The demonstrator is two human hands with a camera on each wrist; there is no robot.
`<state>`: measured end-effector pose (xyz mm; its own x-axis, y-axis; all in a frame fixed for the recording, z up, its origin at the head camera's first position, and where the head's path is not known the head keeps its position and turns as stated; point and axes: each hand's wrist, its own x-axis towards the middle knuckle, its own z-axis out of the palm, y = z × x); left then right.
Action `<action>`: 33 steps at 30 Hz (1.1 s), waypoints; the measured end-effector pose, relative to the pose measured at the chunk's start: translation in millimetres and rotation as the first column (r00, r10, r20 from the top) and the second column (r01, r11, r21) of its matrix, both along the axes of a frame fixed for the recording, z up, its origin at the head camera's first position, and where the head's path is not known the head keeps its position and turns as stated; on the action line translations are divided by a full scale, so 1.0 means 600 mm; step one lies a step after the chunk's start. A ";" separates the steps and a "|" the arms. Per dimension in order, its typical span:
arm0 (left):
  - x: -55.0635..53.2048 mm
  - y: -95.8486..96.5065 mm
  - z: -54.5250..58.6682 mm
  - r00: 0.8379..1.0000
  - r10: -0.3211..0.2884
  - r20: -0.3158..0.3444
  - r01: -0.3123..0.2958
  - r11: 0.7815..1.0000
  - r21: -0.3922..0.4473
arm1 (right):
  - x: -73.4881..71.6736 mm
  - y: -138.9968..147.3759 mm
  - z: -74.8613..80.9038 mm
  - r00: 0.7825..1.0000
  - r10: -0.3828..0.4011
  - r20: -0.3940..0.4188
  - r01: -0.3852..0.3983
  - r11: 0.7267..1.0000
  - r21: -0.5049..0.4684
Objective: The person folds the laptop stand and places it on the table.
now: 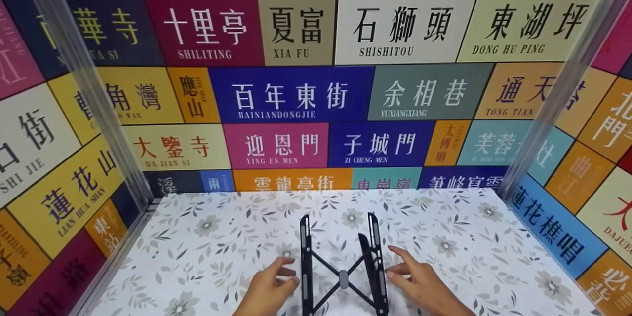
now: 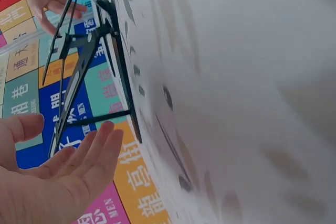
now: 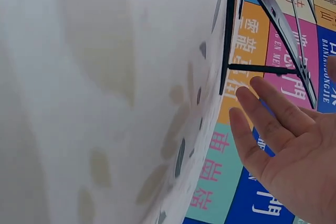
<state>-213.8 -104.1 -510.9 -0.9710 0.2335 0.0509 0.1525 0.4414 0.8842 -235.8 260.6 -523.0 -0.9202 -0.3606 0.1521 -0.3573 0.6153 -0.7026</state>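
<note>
A black folding laptop stand [image 1: 343,279] stands unfolded on the table, its crossed bars meeting at a grey hub between two long side rails. My left hand [image 1: 270,284] is just left of the stand, fingers loosely bent and holding nothing. To the right of the stand is my right hand [image 1: 424,281], forefinger extended and nothing in its grasp. In the left wrist view the left hand [image 2: 68,177] has its fingertips close to a crossbar of the stand [image 2: 79,74]. The right wrist view has the right hand [image 3: 294,145] beside the stand [image 3: 262,69]; whether either touches it, I cannot tell.
A white tablecloth [image 1: 237,252] with grey flowers and leaves covers the table. Behind it rises a wall of coloured sign panels [image 1: 291,94]. Metal posts [image 1: 94,84] stand at the left and right back corners, with more panels along both sides.
</note>
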 end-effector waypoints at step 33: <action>-0.005 0.041 -0.015 0.996 0.045 -0.078 -0.040 0.997 0.067 | 0.003 -0.038 -0.002 0.961 0.048 0.271 0.032 0.959 -0.282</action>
<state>-216.5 -79.2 -519.9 -0.9723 0.1861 0.1417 0.2056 0.3909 0.8972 -234.0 237.9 -524.2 -0.9378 -0.3472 -0.0082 -0.1315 0.3767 -0.9169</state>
